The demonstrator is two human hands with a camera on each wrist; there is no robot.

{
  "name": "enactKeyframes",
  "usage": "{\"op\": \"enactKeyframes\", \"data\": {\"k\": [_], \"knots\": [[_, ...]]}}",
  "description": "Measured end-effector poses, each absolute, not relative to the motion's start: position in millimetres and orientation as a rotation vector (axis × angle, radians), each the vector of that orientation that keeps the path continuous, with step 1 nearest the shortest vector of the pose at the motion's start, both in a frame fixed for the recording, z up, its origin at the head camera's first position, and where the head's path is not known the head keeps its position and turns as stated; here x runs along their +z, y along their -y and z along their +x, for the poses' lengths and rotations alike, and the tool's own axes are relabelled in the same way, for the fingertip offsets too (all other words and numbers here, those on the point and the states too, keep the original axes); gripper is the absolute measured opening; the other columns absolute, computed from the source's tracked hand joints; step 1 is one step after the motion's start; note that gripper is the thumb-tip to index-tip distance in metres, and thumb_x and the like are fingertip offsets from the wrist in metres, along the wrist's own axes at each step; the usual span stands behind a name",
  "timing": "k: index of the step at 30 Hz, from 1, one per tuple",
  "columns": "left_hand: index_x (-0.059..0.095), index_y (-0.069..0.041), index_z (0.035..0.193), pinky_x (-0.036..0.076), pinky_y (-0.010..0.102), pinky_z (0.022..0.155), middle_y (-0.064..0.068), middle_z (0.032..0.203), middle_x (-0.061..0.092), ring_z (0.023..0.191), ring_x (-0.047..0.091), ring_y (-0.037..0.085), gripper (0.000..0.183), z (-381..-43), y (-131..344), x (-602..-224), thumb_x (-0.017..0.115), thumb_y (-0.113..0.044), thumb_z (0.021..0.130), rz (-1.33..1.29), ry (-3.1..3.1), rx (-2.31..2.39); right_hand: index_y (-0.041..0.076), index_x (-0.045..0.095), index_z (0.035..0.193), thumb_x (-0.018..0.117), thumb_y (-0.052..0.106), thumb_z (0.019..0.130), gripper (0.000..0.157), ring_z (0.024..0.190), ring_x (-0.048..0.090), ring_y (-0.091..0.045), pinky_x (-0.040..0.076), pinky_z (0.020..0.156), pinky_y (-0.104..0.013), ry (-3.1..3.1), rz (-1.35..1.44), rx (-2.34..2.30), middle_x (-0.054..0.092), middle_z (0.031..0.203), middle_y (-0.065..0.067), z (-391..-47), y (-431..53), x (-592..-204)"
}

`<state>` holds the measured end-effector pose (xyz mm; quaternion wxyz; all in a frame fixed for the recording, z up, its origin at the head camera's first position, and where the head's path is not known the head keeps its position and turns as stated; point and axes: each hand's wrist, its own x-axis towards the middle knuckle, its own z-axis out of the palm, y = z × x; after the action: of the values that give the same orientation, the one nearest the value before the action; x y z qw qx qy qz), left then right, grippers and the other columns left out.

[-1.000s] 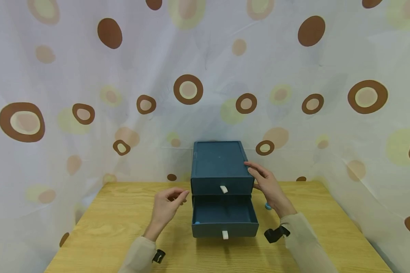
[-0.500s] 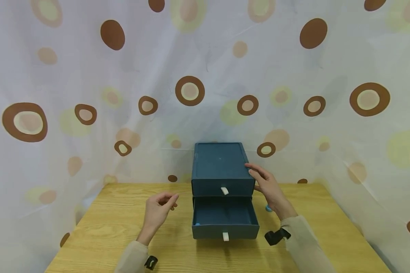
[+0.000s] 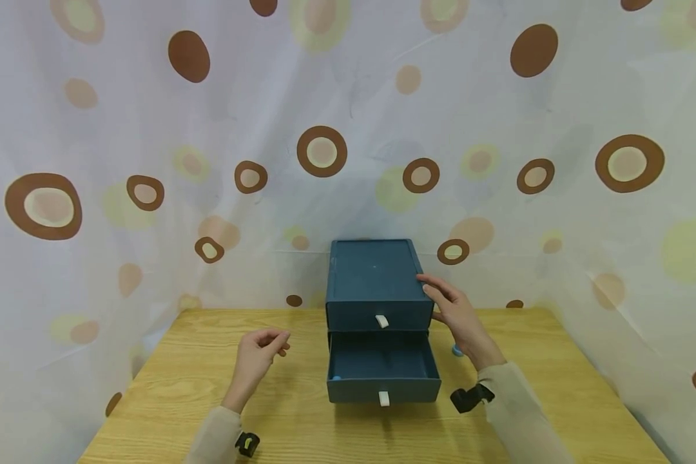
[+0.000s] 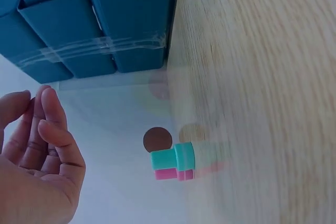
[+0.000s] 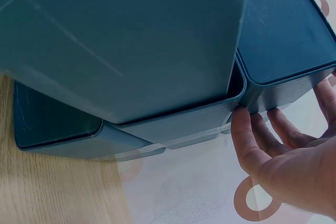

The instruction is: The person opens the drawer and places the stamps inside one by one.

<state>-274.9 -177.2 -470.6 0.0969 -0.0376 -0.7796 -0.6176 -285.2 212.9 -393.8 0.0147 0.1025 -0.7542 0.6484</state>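
Observation:
A dark blue two-drawer cabinet (image 3: 376,270) stands near the back of the wooden table. Its upper drawer (image 3: 354,317) is pushed in, while the lower drawer (image 3: 354,391) is pulled out. Each front has a white pull tab (image 3: 384,399). A small light-blue item (image 3: 336,378) lies in the lower drawer's front left corner. To the cabinet's left hovers my left hand (image 3: 255,361), fingers loosely curled, with nothing visible in them. My right hand (image 3: 461,319) rests against the cabinet's right side and top edge; in the right wrist view its fingertips (image 5: 242,121) touch the side wall.
A blue round item (image 3: 457,350) lies on the table (image 3: 533,374) right of the cabinet, partly hidden by my right wrist. The left wrist view shows a teal piece (image 4: 167,158) beside a pink piece (image 4: 167,174). A spotted curtain (image 3: 348,96) hangs behind.
My left hand has moved left and slightly down, away from the cabinet. The right hand keeps its place on the cabinet, and the lower drawer stays pulled out.

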Motion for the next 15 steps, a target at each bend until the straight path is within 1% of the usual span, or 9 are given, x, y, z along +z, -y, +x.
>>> {"op": "enactKeyframes", "data": {"k": [2, 7, 11, 13, 15], "knots": [[0.075, -0.007, 0.095, 0.039, 0.02, 0.049, 0.015, 0.084, 0.073, 0.07, 0.067, 0.024, 0.02, -276, 180, -472, 0.071, -0.026, 0.091, -0.095, 2.296, -1.863, 0.013, 0.042, 0.148, 0.046, 0.043, 0.103, 0.054, 0.149, 0.02, -0.035, 0.03, 0.11, -0.065, 2.347, 0.32, 2.018, 0.027, 0.16, -0.01, -286, -213, -394], [0.075, -0.005, 0.097, 0.042, 0.021, 0.051, 0.015, 0.086, 0.073, 0.074, 0.068, 0.029, 0.021, -280, 186, -473, 0.071, -0.025, 0.092, -0.049, 2.277, -1.899, 0.014, 0.043, 0.148, 0.046, 0.042, 0.104, 0.053, 0.149, 0.02, -0.035, 0.03, 0.11, -0.066, 2.346, 0.313, 2.017, 0.027, 0.16, -0.009, -286, -212, -394], [0.074, -0.004, 0.097, 0.042, 0.021, 0.052, 0.015, 0.086, 0.074, 0.074, 0.069, 0.029, 0.02, -283, 191, -476, 0.069, -0.023, 0.093, 0.001, 2.274, -1.893, 0.014, 0.043, 0.148, 0.046, 0.042, 0.104, 0.053, 0.148, 0.02, -0.035, 0.031, 0.109, -0.066, 2.348, 0.312, 2.013, 0.027, 0.16, -0.009, -286, -212, -394], [0.074, -0.002, 0.097, 0.041, 0.02, 0.051, 0.014, 0.084, 0.074, 0.071, 0.069, 0.025, 0.02, -282, 192, -473, 0.068, -0.021, 0.094, 0.028, 2.27, -1.897, 0.014, 0.042, 0.148, 0.046, 0.042, 0.104, 0.053, 0.148, 0.02, -0.035, 0.03, 0.109, -0.066, 2.349, 0.314, 2.011, 0.027, 0.16, -0.009, -286, -212, -394], [0.074, -0.001, 0.097, 0.04, 0.02, 0.05, 0.016, 0.086, 0.073, 0.073, 0.069, 0.028, 0.02, -285, 195, -475, 0.068, -0.02, 0.094, 0.06, 2.258, -1.895, 0.015, 0.043, 0.148, 0.046, 0.044, 0.103, 0.054, 0.148, 0.02, -0.035, 0.03, 0.109, -0.066, 2.35, 0.313, 2.011, 0.028, 0.16, -0.009, -286, -213, -394]]}}
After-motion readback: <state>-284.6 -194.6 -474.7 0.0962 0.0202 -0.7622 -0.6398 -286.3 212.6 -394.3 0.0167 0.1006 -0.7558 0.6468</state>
